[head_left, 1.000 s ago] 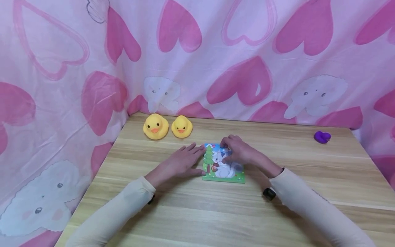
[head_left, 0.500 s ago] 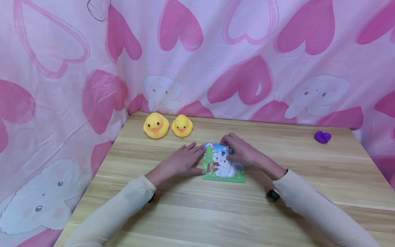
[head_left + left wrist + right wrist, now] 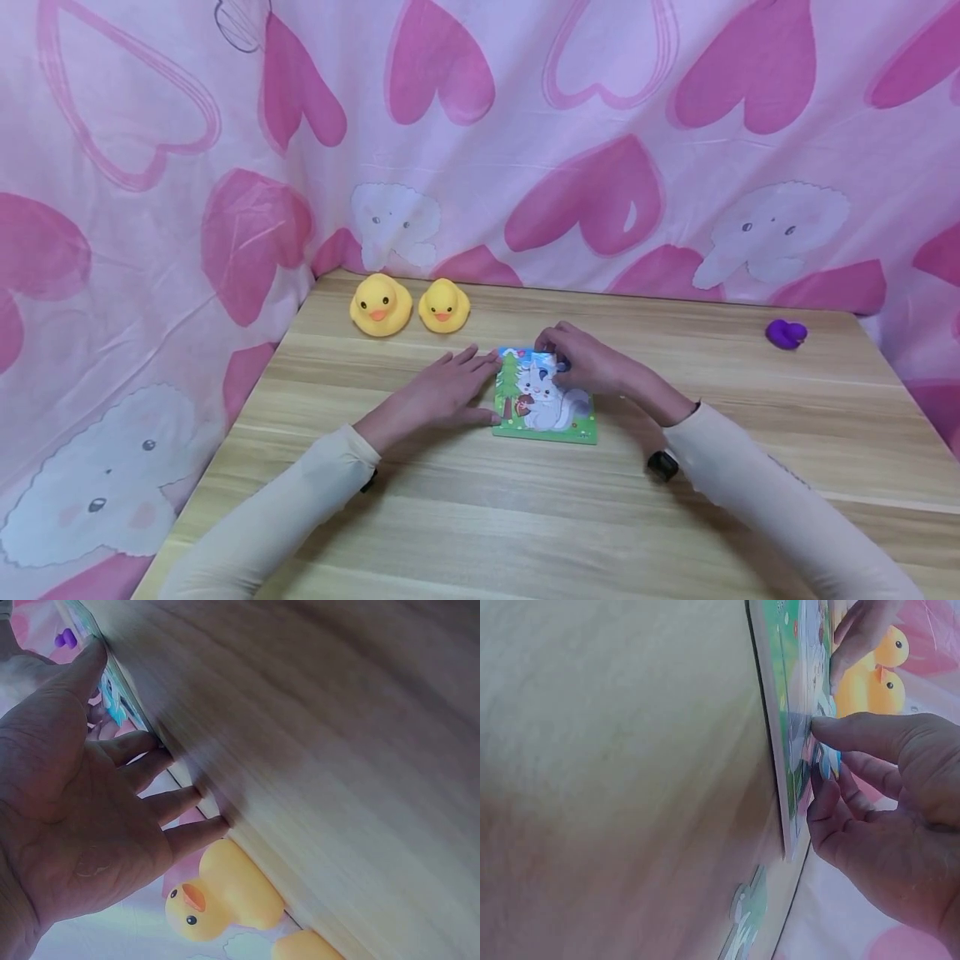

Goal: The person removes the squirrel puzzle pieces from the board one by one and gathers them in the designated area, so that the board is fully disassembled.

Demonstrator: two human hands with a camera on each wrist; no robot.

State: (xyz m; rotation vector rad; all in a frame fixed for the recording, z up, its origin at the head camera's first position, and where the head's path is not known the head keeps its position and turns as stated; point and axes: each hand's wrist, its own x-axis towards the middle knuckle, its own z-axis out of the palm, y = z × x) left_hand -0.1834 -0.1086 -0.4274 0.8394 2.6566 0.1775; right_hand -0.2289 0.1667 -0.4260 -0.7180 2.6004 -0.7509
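A square jigsaw puzzle [image 3: 544,421] with a squirrel and a green tree lies flat on the wooden table. Beside its left edge rests my left hand [image 3: 442,392], fingers spread, with fingertips and thumb right at the border. My right hand [image 3: 588,362] is over the upper right part and covers some of the picture. In the right wrist view it pinches a small puzzle piece [image 3: 829,761] with a blue face, tilted close over the board. Another, greenish puzzle piece [image 3: 751,906] lies on the table past the board's edge; the right hand and forearm hide it in the head view.
Two yellow rubber ducks, a larger one [image 3: 380,307] and a smaller one [image 3: 444,307], sit at the back left of the table [image 3: 465,517]. A purple duck [image 3: 785,334] is at the back right. A pink curtain [image 3: 465,167] with hearts hangs behind and to the left.
My right hand has drawn slightly back to the right, its thumb now off the squirrel's face, and more of the picture shows. The left hand and puzzle stay in place.
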